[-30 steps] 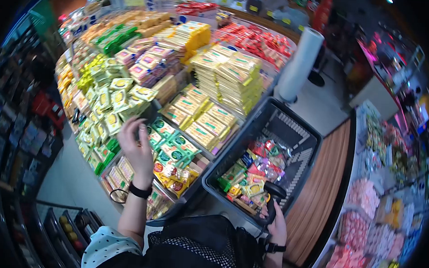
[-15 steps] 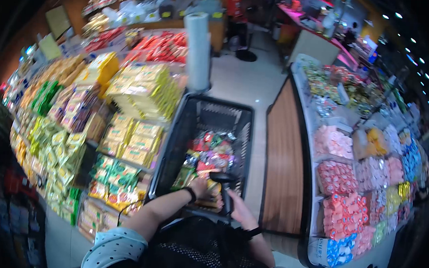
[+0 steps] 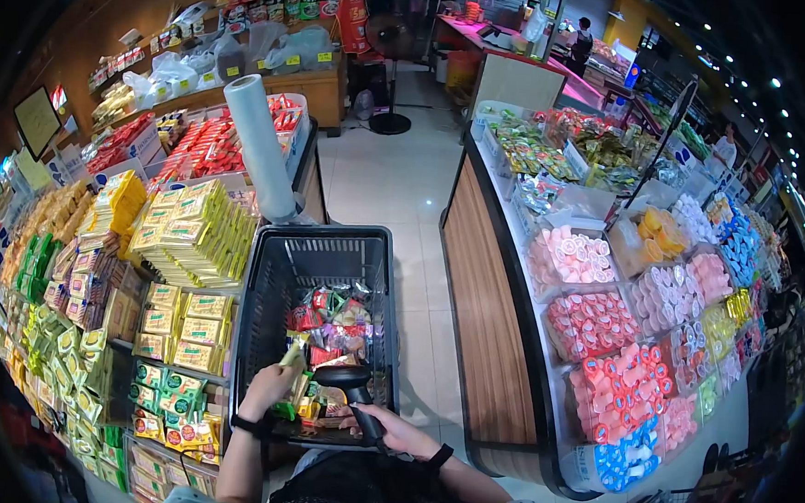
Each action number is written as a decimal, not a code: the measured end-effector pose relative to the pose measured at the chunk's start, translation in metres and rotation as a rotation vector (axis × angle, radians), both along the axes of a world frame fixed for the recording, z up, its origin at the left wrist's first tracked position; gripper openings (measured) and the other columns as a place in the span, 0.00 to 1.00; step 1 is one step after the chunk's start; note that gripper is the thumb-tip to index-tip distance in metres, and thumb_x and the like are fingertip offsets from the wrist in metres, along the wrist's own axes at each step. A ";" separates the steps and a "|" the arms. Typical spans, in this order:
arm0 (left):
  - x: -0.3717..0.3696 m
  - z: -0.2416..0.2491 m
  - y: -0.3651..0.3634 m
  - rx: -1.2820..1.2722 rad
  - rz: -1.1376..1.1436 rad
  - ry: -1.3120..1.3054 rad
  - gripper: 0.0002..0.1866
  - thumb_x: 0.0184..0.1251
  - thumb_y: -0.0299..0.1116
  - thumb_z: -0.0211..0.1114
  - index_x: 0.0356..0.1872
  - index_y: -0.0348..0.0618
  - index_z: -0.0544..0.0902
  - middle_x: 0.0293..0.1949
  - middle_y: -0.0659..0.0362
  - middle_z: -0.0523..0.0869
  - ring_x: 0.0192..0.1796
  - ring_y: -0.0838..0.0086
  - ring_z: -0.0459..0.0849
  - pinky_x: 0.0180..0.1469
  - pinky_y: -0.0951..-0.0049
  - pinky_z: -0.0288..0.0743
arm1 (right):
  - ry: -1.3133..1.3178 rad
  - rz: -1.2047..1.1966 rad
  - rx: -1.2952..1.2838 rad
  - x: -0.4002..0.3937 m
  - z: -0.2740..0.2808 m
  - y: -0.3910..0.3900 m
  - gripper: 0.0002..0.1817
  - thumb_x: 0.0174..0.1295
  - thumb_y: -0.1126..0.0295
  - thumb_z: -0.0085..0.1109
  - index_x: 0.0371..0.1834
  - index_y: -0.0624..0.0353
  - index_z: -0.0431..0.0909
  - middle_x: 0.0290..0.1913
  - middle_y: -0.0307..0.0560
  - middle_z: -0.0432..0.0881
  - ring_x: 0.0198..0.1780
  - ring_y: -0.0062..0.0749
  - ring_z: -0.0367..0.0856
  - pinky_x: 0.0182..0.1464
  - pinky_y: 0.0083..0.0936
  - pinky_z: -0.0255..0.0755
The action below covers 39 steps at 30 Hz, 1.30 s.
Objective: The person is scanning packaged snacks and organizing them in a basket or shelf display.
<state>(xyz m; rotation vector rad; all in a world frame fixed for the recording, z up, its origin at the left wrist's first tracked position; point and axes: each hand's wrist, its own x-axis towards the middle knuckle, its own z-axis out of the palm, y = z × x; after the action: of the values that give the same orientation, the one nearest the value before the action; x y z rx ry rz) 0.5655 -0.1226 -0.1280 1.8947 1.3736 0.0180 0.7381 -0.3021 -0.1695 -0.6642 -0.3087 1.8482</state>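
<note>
My left hand (image 3: 270,386), with a dark band on its wrist, is over the near left side of a black shopping basket (image 3: 269,243). Its fingers are closed on a small pale green snack packet (image 3: 294,352). A black handheld barcode scanner (image 3: 343,377) is gripped by the handle in my right hand (image 3: 401,430), at the basket's near right corner. The scanner's head points left, toward the packet, with a gap between them. Inside the basket lie several wrapped snacks (image 3: 332,314) in red, green and clear wrappers; my hands and the scanner hide some of them.
Packaged snacks in stacks (image 3: 197,225) fill the display on the left, beside a plastic bag roll (image 3: 260,146). A wood-sided counter (image 3: 486,321) with bins of wrapped sweets (image 3: 620,394) stands right. A tiled aisle (image 3: 370,180) leads to a standing fan (image 3: 391,76).
My view has tilted up and turned right, so the basket appears further left. My left hand has risen from among the snacks with a packet in it. The scanner stays in my right hand.
</note>
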 end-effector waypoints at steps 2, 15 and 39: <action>-0.015 -0.002 -0.014 0.155 0.130 -0.103 0.23 0.63 0.44 0.50 0.29 0.28 0.79 0.19 0.49 0.80 0.23 0.65 0.81 0.27 0.67 0.71 | 0.000 -0.006 -0.031 0.002 0.005 0.003 0.20 0.66 0.60 0.43 0.52 0.65 0.68 0.42 0.41 0.77 0.43 0.25 0.76 0.46 0.20 0.70; -0.038 -0.054 -0.086 0.398 0.454 -0.518 0.19 0.64 0.40 0.53 0.23 0.32 0.75 0.14 0.52 0.74 0.19 0.69 0.74 0.24 0.69 0.65 | -0.051 0.261 -0.018 -0.003 0.003 0.016 0.23 0.64 0.52 0.39 0.30 0.65 0.70 0.16 0.39 0.68 0.15 0.18 0.63 0.21 0.14 0.57; -0.163 0.063 -0.073 0.707 1.129 -0.665 0.22 0.69 0.42 0.49 0.56 0.35 0.65 0.31 0.51 0.81 0.27 0.71 0.80 0.29 0.72 0.73 | -0.029 0.120 -0.092 -0.005 -0.003 0.015 0.20 0.63 0.52 0.42 0.32 0.63 0.64 0.26 0.44 0.69 0.14 0.21 0.61 0.19 0.17 0.57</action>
<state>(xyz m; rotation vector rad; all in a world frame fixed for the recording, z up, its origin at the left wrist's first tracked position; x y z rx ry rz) 0.4027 -0.1960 -0.0655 1.0976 1.8386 1.6855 0.7332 -0.2868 -0.1725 -0.7502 -0.2892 1.9777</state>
